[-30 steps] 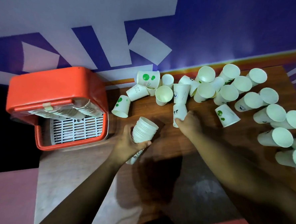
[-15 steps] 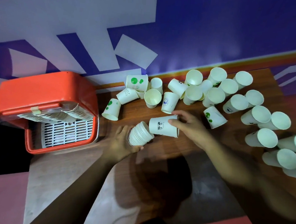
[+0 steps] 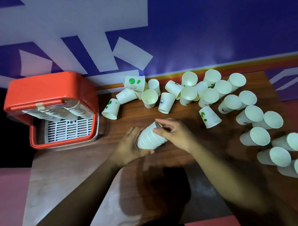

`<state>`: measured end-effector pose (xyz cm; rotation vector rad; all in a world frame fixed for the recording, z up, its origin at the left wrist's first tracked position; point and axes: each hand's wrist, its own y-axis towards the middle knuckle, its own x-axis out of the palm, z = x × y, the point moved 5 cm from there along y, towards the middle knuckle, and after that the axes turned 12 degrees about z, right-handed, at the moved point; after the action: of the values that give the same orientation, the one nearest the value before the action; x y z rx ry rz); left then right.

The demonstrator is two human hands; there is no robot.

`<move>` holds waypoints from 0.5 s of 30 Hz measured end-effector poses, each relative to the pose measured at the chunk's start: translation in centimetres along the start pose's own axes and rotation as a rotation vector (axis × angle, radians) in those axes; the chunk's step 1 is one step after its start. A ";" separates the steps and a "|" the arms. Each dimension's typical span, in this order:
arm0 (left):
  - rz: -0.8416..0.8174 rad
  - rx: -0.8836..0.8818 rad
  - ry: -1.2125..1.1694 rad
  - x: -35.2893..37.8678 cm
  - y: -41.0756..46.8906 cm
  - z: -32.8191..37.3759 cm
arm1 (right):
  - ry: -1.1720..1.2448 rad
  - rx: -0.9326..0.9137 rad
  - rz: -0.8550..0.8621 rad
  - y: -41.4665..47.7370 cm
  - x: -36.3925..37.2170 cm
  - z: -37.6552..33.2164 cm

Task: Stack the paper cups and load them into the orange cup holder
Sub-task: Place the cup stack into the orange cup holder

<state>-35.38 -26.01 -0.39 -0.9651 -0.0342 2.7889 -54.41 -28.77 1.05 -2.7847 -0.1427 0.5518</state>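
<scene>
Where the brown wooden table [image 3: 137,115] ends at its left edge, the orange plastic cup holder [image 3: 50,92] sits open, holding nested cups. Just right of it, the left hand [image 3: 128,146] wraps the stack of white paper cups [image 3: 150,137] at its base, and the right hand [image 3: 175,133] pinches its top rim. Bare tabletop lies nearer the person, while loose white paper cups [image 3: 209,116] crowd the far and right edges.

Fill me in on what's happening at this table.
A person is nesting paper cups. The left hand grips a stack of cups, held tilted just above the table, while the right hand pinches the stack's far end. Many loose cups lie scattered over the far and right parts of the table. The orange holder at the left already has stacked cups inside, so loading is partly done.
</scene>
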 end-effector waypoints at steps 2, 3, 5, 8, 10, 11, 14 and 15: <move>0.020 -0.025 -0.012 -0.4 -0.9 -0.2 | -0.017 -0.043 0.018 -0.5 0.9 -0.3; 0.032 -0.047 -0.018 -0.7 -1.5 -0.4 | -0.028 -0.048 0.010 -0.8 1.3 -0.6; 0.071 -0.142 -0.089 -1.5 -2.7 -1.1 | 0.125 0.070 -0.036 -1.5 2.3 -0.7; 0.183 -0.307 -0.321 -3.5 -4.8 -1.7 | 0.474 0.329 -0.058 -2.6 4.9 -1.3; 0.259 -0.379 -0.407 -5.3 -6.4 -2.2 | 0.513 0.364 -0.128 -3.3 7.1 -2.3; 0.281 -0.398 -0.431 -6.2 -7.2 -2.3 | 0.519 0.358 -0.173 -3.7 8.2 -2.9; 0.307 -0.403 -0.456 -8.8 -9.5 -3.3 | 0.519 0.290 -0.259 -4.6 11.1 -5.2; 0.322 -0.400 -0.439 -9.9 -10.1 -3.9 | 0.515 0.277 -0.267 -4.8 12.1 -5.8</move>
<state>-23.68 -18.05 3.45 -0.4271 -0.5623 3.3188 -41.20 -23.89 3.33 -2.4843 -0.2911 -0.1999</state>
